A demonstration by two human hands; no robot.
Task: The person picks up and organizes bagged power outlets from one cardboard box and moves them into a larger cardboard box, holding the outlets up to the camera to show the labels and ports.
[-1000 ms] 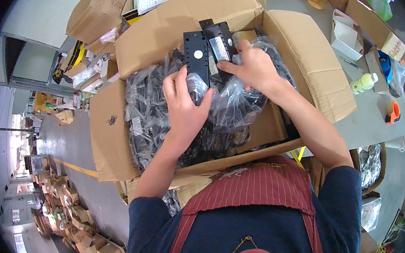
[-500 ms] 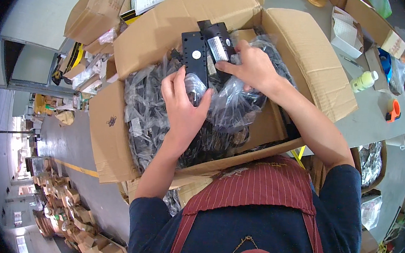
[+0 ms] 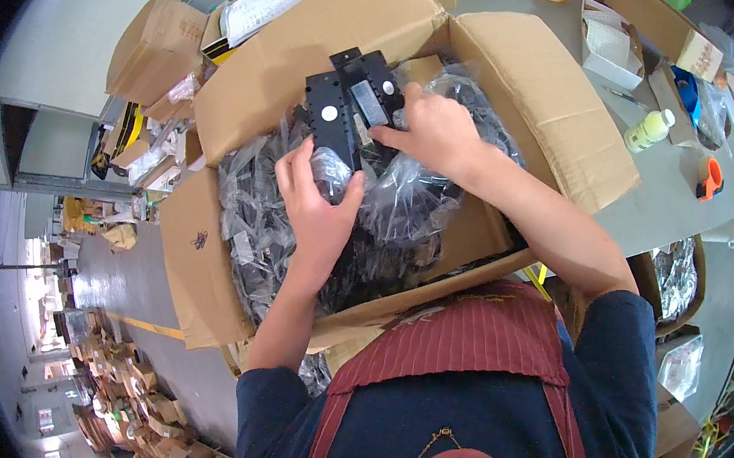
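My left hand [image 3: 320, 211] is wrapped round the lower end of a flat black plastic part [image 3: 323, 97], which has small holes along its edges and a round white sticker. Clear plastic covers that end. Beside it, my right hand [image 3: 440, 134] grips the right edge of a second black part [image 3: 386, 74] carrying a pale rectangular label, thumb near the label. Both parts lie side by side, tilted, above an open cardboard carton [image 3: 543, 96]. Inside the carton are many black pieces in clear plastic bags [image 3: 256, 192]. The right fingertips are partly hidden.
Right of the carton, a grey table [image 3: 602, 172] bears a pale green bottle [image 3: 649, 131], an orange tape dispenser [image 3: 709, 178] and a white box [image 3: 612, 45]. A closed carton [image 3: 155, 48] stands at left. Several cartons [image 3: 134, 401] are piled on the floor at lower left.
The two black parts and both hands sit slightly further left and lower in the picture; the whole view has also shifted a little. Both hands keep their hold.
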